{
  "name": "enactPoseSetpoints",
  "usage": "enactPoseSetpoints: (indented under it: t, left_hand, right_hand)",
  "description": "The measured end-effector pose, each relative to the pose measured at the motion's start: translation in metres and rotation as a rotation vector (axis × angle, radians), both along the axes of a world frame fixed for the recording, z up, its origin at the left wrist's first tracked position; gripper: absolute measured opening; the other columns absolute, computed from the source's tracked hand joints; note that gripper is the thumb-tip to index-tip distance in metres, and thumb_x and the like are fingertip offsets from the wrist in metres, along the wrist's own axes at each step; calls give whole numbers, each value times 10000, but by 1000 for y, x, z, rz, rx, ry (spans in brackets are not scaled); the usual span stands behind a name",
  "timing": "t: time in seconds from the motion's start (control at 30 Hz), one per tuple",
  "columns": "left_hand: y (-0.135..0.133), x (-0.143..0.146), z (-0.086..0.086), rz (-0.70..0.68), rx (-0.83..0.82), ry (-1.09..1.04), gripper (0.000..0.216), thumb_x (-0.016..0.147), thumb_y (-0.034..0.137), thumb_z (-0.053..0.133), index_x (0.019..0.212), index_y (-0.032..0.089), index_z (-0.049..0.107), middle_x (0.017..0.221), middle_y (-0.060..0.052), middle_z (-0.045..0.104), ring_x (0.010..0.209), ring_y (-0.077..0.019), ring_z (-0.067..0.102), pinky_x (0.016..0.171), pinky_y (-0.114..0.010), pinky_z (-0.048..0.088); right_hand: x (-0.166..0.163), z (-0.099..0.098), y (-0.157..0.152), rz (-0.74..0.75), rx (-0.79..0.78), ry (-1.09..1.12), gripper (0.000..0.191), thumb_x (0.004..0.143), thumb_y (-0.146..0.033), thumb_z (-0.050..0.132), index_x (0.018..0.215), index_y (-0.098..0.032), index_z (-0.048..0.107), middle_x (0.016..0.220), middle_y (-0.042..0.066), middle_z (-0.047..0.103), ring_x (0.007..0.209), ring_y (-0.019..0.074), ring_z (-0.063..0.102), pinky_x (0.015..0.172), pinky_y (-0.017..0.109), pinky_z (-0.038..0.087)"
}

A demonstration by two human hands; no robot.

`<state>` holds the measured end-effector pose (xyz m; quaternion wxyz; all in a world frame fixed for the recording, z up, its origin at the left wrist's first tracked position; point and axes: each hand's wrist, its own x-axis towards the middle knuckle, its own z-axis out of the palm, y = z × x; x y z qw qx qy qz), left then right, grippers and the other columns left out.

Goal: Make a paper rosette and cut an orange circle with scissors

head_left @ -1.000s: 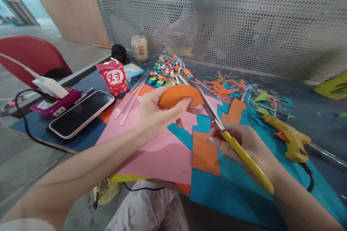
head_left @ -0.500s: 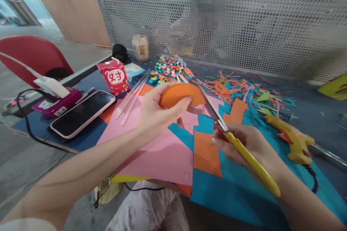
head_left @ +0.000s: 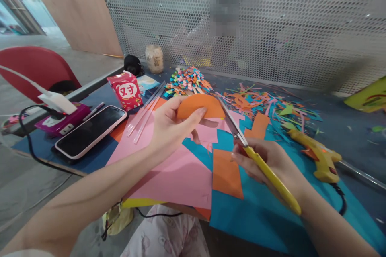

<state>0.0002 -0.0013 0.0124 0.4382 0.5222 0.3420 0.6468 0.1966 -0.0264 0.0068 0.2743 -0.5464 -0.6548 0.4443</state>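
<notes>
Pinched between the thumb and fingers of my left hand (head_left: 175,122) is a curved piece of orange paper (head_left: 200,106), held above the table. My right hand (head_left: 268,164) grips yellow-handled scissors (head_left: 259,162), whose blades point up and left along the paper's right edge. The blades look nearly closed; whether they bite into the paper I cannot tell. Below lie a pink paper sheet (head_left: 171,172), a blue paper sheet (head_left: 265,217) and an orange paper rectangle (head_left: 227,174).
Paper scraps (head_left: 250,98) and a pile of small coloured pieces (head_left: 191,78) lie at the back. A yellow glue gun (head_left: 319,154) rests on the right. On the left are a phone (head_left: 92,130), a purple power strip (head_left: 64,118), a red snack packet (head_left: 125,90) and clear sticks (head_left: 146,112).
The view has shifted slightly. Both hands keep their grips, and the scissors remain at the right edge of the orange paper with their blades a little closer together.
</notes>
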Motion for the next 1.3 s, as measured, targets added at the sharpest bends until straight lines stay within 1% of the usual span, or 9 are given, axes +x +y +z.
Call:
enactPoseSetpoints:
  t: [0.13, 0.23, 0.37, 0.6, 0.73, 0.87, 0.97, 1.13, 1.3]
  left_hand:
    - [-1, 1, 1, 8, -10, 4, 199, 727, 280, 682, 810, 152, 554, 726, -31, 679, 597, -213, 716, 294, -164, 446]
    - [-1, 2, 2, 2, -12, 8, 184, 724, 269, 680, 796, 150, 560, 705, -24, 670, 586, -211, 713, 289, -167, 444]
    - [-1, 1, 1, -8, 1, 12, 176, 728, 261, 680, 798, 150, 563, 697, -17, 669, 591, -208, 714, 292, -162, 448]
    - [0, -1, -1, -3, -2, 2, 206, 731, 284, 695, 812, 148, 562, 755, -39, 697, 635, -220, 723, 306, -165, 465]
    - [4, -1, -2, 11, 5, -38, 251, 713, 308, 717, 836, 154, 561, 771, -37, 709, 633, -218, 723, 295, -164, 449]
    - [6, -2, -2, 13, 18, -47, 226, 734, 310, 701, 838, 158, 569, 754, -44, 722, 629, -208, 721, 307, -165, 450]
    - [5, -2, -2, 28, 13, -41, 200, 734, 289, 699, 823, 161, 574, 733, -37, 717, 616, -198, 718, 313, -167, 449]
    - [2, 0, 0, 38, 10, -9, 255, 681, 311, 748, 782, 157, 572, 696, -25, 692, 597, -207, 714, 307, -176, 440]
    - [1, 0, -1, 26, 7, 1, 231, 704, 295, 730, 795, 151, 573, 719, -40, 707, 610, -208, 716, 319, -180, 451]
  right_hand:
    - [4, -5, 5, 30, 41, -67, 365, 696, -509, 665, 642, -191, 493, 507, -72, 313, 417, 51, 277, 381, 208, 196]
    - [3, -4, 6, 35, 54, -95, 351, 715, -508, 647, 657, -192, 506, 514, -65, 336, 428, 60, 300, 386, 210, 206]
    - [2, -4, 4, 29, 57, -103, 365, 715, -509, 648, 636, -192, 486, 510, -66, 327, 422, 58, 293, 384, 210, 200]
    - [4, -6, 5, 18, 86, -121, 397, 714, -537, 646, 626, -192, 472, 506, -68, 323, 408, 52, 283, 377, 209, 185]
    - [4, -6, 5, 27, 108, -103, 421, 720, -564, 628, 607, -197, 455, 473, -72, 310, 392, 53, 262, 372, 216, 169]
    - [4, -5, 5, 25, 101, -100, 418, 725, -563, 623, 603, -204, 448, 433, -81, 282, 376, 59, 253, 368, 224, 175]
    - [3, -3, 5, 18, 84, -95, 402, 719, -545, 636, 612, -202, 454, 457, -76, 305, 384, 60, 273, 368, 225, 188]
    - [2, -2, 4, -1, 85, -90, 361, 709, -496, 661, 638, -190, 480, 511, -70, 339, 407, 56, 294, 377, 217, 207]
    - [2, -2, 3, 9, 78, -100, 367, 727, -498, 652, 642, -196, 462, 502, -77, 316, 398, 56, 288, 377, 218, 203]
